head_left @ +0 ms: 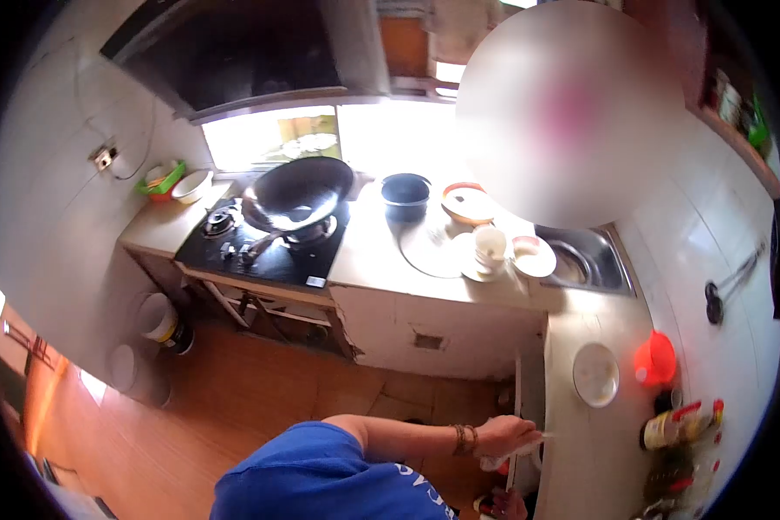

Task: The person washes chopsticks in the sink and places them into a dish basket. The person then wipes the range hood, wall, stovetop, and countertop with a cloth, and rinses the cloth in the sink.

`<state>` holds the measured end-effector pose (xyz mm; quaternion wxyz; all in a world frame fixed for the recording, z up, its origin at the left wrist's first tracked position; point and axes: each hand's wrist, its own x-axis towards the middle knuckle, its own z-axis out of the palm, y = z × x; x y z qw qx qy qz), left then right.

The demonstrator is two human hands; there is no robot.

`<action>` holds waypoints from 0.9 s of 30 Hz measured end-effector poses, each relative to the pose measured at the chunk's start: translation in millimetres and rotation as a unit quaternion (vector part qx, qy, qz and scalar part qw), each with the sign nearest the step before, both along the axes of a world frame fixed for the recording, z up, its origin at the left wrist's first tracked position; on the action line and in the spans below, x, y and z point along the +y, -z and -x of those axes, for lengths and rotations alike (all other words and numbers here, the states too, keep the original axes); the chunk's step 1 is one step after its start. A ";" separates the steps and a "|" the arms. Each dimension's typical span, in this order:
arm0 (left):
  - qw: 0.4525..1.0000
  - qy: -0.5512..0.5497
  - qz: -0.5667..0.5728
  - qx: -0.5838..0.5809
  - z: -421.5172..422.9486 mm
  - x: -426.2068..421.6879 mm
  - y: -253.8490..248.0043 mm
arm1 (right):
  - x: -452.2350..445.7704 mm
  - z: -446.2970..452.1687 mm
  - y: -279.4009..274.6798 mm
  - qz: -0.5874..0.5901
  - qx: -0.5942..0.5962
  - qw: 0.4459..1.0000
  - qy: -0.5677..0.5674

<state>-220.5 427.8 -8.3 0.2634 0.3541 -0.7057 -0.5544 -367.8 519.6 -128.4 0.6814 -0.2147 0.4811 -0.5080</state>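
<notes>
My left hand (504, 433), with bracelets at the wrist, reaches out to the right beside the edge of the counter (572, 433). Its fingers are closed on a pale, thin item (529, 444) that is too blurred to name. Lower down, my right hand (506, 504) is partly in shadow at the bottom of the view, next to a narrow pale panel (518, 390) under the counter. Its fingers and anything in them are unclear.
A wok (299, 195) sits on the black stove (286, 260). A dark pot (406, 192), stacked cups (490, 244) and bowls stand left of the sink (594, 260). A white bowl (595, 374), red container (655, 357) and bottles (667, 429) are at right.
</notes>
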 end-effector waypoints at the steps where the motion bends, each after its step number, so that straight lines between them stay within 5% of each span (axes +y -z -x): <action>1: 0.999 -0.025 -0.026 -0.030 -15.8 1.7 -10.7 | -6.2 -5.5 -2.8 0.001 0.010 1.000 -0.019; 2: 0.999 -0.038 -0.019 -0.033 -26.7 2.5 -12.4 | -10.3 -10.5 -7.4 0.004 0.020 0.999 -0.037; 4: 0.972 -0.022 0.224 -0.067 -42.7 12.8 -1.2 | -28.5 -31.6 -15.0 0.015 0.068 0.994 -0.083; 8: 0.967 -0.025 0.224 -0.116 -93.5 29.1 14.5 | -77.7 -111.2 -43.8 0.050 0.072 0.992 -0.092; 12: 0.970 0.030 0.220 -0.095 -226.7 63.0 -104.9 | -130.5 -223.5 -84.9 0.134 0.062 0.982 -0.115; 14: 0.979 0.037 0.199 -0.038 -300.3 86.8 -146.3 | -161.2 -285.2 -115.2 0.206 0.070 0.968 -0.123; 16: 0.992 -0.017 0.008 0.122 -356.1 105.5 -148.8 | -194.1 -347.0 -158.0 0.294 0.087 0.946 -0.111; 18: 0.984 -0.014 -0.106 0.145 -432.4 114.1 -128.9 | -229.4 -406.4 -212.1 0.402 0.111 0.905 -0.080; 20: 0.966 -0.117 -0.109 0.202 -492.8 137.8 -137.3 | -267.3 -459.1 -272.7 0.513 0.147 0.846 -0.024; 22: 0.953 -0.186 0.032 0.236 -547.5 153.9 -133.4 | -305.2 -514.1 -342.9 0.628 0.196 0.751 0.061; 24: 0.919 -0.275 0.034 0.282 -588.1 168.9 -129.6 | -345.5 -570.1 -415.9 0.754 0.264 0.566 0.205; 27: 0.866 -0.366 0.117 0.320 -631.8 175.0 -130.9 | -406.0 -651.2 -521.8 0.772 0.291 0.045 0.563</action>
